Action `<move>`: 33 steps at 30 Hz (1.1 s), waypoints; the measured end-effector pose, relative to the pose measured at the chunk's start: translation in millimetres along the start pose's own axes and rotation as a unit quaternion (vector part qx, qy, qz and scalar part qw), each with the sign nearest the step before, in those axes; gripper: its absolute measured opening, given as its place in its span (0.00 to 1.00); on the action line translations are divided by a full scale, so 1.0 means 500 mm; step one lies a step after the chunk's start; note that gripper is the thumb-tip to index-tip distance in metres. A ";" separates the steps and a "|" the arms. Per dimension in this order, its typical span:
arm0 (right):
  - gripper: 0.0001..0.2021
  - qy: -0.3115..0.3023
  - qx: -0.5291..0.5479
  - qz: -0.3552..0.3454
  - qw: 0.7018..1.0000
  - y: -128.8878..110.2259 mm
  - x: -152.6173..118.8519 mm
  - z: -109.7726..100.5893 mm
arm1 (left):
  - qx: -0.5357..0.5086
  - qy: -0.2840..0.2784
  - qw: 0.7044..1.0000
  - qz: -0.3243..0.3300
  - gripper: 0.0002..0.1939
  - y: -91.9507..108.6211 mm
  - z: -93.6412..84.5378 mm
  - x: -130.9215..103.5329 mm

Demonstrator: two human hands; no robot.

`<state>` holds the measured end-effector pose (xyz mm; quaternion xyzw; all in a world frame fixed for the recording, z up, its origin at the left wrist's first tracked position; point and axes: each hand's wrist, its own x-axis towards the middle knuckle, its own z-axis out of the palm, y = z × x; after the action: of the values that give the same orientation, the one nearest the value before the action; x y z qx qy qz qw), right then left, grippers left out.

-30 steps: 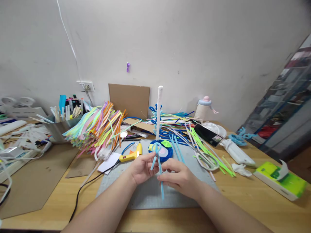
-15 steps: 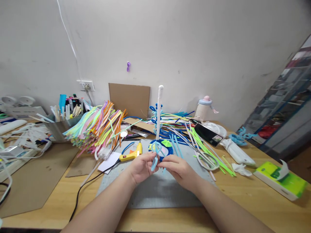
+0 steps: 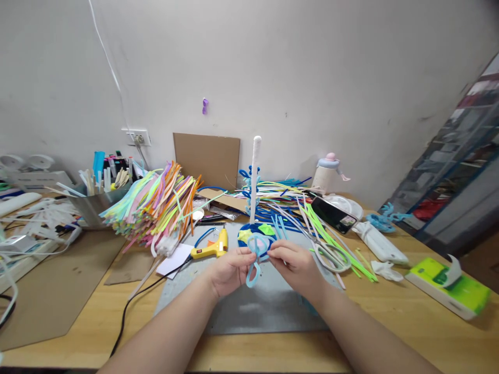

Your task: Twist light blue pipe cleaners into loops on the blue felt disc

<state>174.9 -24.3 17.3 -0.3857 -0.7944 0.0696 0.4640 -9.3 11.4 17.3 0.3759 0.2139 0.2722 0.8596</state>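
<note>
Head view: nearest you, the bench's front edge (image 3: pixel 374 358), bare wood, with a grey mat (image 3: pixel 273 317) set just behind. Above the mat, your left hand (image 3: pixel 234 267) pinches a light-blue stem (image 3: pixel 251 283) where its loops meet; your right hand (image 3: pixel 294 265) has its fingertips closed on the stem's right side, though which part is too small to tell. One loop hangs below the pinch, a wider one stands above. Step in hand, by my reading: shaping loops. Your next move calls for a firm left pinch while the right brings the free length round snugly, without flattening either loop. Beyond, toward the mat's far edge: glue gun (image 3: pixel 210 249) left, scissors (image 3: pixel 331 257) right, dark-blue base (image 3: pixel 253 228) between. White post (image 3: pixel 255 171) rises behind your hands, toward the bench's back edge.
</note>
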 end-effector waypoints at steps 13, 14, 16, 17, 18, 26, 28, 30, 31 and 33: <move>0.08 0.004 0.052 0.018 0.998 -0.011 -0.001 0.008 | 0.024 0.000 1.000 -0.001 0.08 -0.009 0.006 0.002; 0.08 0.002 0.052 0.020 0.998 -0.011 -0.001 0.008 | 0.023 0.001 1.000 -0.001 0.07 -0.008 0.006 0.002; 0.08 0.008 0.045 0.024 0.999 -0.009 0.000 0.008 | 0.020 -0.001 1.000 0.000 0.07 -0.007 0.005 0.002; 0.08 0.014 0.041 0.027 0.999 -0.008 0.000 0.007 | 0.018 -0.002 1.000 0.001 0.06 -0.006 0.005 0.002; 0.07 0.022 0.037 0.028 0.999 -0.007 0.001 0.007 | 0.015 -0.004 1.000 0.002 0.06 -0.005 0.004 0.002; 0.06 0.046 0.041 0.022 0.998 -0.007 0.001 0.008 | 0.010 -0.010 1.000 -0.001 0.07 -0.007 0.004 0.004; 0.06 0.045 0.043 0.029 0.998 -0.006 0.001 0.010 | 0.014 -0.012 1.000 -0.001 0.07 -0.008 0.004 0.004; 0.06 0.039 0.044 0.034 0.998 -0.004 0.000 0.011 | 0.022 -0.012 1.000 0.004 0.07 -0.009 0.004 0.004; 0.07 0.037 0.042 0.033 0.998 -0.004 0.000 0.011 | 0.025 -0.011 1.000 0.006 0.07 -0.009 0.005 0.003; 0.07 0.033 0.037 0.025 0.998 -0.004 0.000 0.011 | 0.029 -0.009 1.000 0.006 0.08 -0.009 0.005 0.002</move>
<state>169.7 -24.3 15.0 -0.3902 -0.7653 0.0977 0.5024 -5.5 8.0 15.3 0.4044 0.2112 0.2677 0.8487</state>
